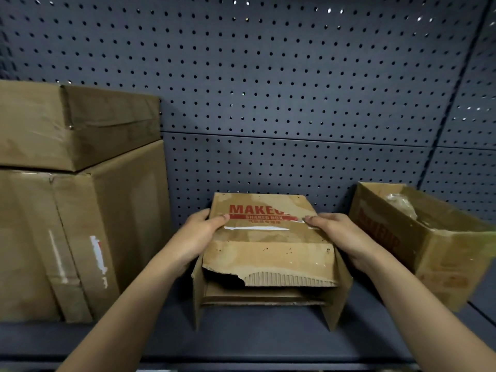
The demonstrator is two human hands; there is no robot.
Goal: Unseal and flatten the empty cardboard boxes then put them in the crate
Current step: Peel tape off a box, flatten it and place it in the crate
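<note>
The printed cardboard box (268, 253), at lower centre of the frame on the shelf (255, 342), is gripped at both sides: left hand (200, 237) and right hand (346, 237) are curled over its top edges.

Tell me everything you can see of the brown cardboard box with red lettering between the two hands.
The brown cardboard box with red lettering is worn corrugated board with clear tape across its top. Its near flap is torn, baring the fluting; the near end is open, side flaps splayed. It sits on the dark shelf. The left hand and right hand grip its sides, thumbs on top.
</note>
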